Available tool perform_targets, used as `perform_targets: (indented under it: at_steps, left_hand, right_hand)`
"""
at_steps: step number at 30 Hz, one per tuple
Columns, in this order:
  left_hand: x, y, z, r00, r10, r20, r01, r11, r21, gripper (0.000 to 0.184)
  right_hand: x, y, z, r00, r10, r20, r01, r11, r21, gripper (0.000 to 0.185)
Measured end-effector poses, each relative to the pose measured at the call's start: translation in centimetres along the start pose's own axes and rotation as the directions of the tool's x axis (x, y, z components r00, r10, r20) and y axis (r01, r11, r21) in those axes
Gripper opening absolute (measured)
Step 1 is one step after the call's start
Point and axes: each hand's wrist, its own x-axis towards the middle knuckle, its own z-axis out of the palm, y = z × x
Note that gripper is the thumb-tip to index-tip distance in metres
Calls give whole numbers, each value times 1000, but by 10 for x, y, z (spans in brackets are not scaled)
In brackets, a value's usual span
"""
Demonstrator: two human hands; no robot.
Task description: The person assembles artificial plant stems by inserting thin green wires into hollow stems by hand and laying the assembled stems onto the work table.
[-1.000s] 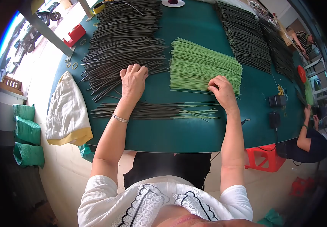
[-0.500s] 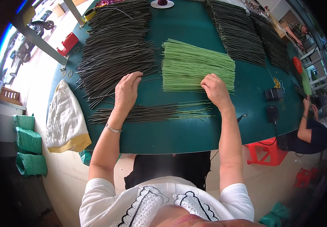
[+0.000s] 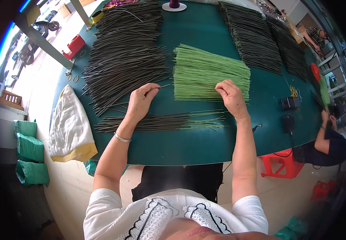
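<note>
My left hand (image 3: 142, 103) pinches one thin dark tube (image 3: 164, 86), whose tip points right toward the green wires. Behind that hand spreads a thick pile of dark tubes (image 3: 127, 60). With fingers closed, my right hand (image 3: 233, 101) is at the lower right part of a flat stack of thin green wires (image 3: 209, 72); it seems to pinch a green wire, though its fingertips hide most of it. Nearer to me lies a row of dark tubes with green wires sticking out of their right ends (image 3: 153, 123).
More dark bundles (image 3: 253, 38) lie at the back right. A spool (image 3: 174, 5) stands at the back, a red tape dispenser (image 3: 75, 46) at the left edge. A white cloth sleeve (image 3: 70, 126) hangs over the left side. Black adapters (image 3: 290, 102) and a co-worker (image 3: 329, 140) are right.
My left hand has moved right and slightly nearer to me, drawing a dark tube from the pile's edge. My right hand has shifted slightly, still at the green wires.
</note>
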Motion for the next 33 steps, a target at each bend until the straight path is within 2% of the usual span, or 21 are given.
perform_targets:
  at_steps: [12, 15, 17, 21, 23, 27, 29, 33]
  left_hand:
    - [0, -4, 0, 999, 36, -14, -36, 999, -22, 15]
    - [-1, -1, -1, 999, 38, -12, -37, 999, 30, 16]
    - [0, -3, -1, 989, 146, -18, -145, 987, 66, 16]
    - [-2, 2, -7, 991, 129, 44, -134, 980, 145, 16]
    - [-2, 5, -9, 991, 92, 99, -109, 977, 185, 16]
    - [-4, 4, -5, 987, 152, 54, -159, 972, 171, 16]
    - [-8, 11, -2, 988, 153, 34, -157, 957, 245, 15]
    - [-18, 23, 9, 985, 158, 73, -171, 958, 229, 13]
  right_hand:
    - [-1, -1, 2, 1000, 7, 20, -7, 1000, -6, 7]
    - [-2, 1, 2, 1000, 9, 21, -9, 1000, -15, 7]
    - [-2, 3, 1, 999, 16, 39, -15, 1000, -26, 7]
    - [-2, 2, -1, 998, 30, 51, -29, 999, -18, 6]
    - [-2, 2, -2, 999, 11, 49, -10, 1000, -21, 6]
    - [-1, -2, 0, 999, -16, 36, 16, 1000, -18, 7]
    - [-1, -12, 2, 997, -82, -8, 83, 996, 15, 8]
    - [-4, -51, 20, 989, -145, 23, 142, 984, 103, 11]
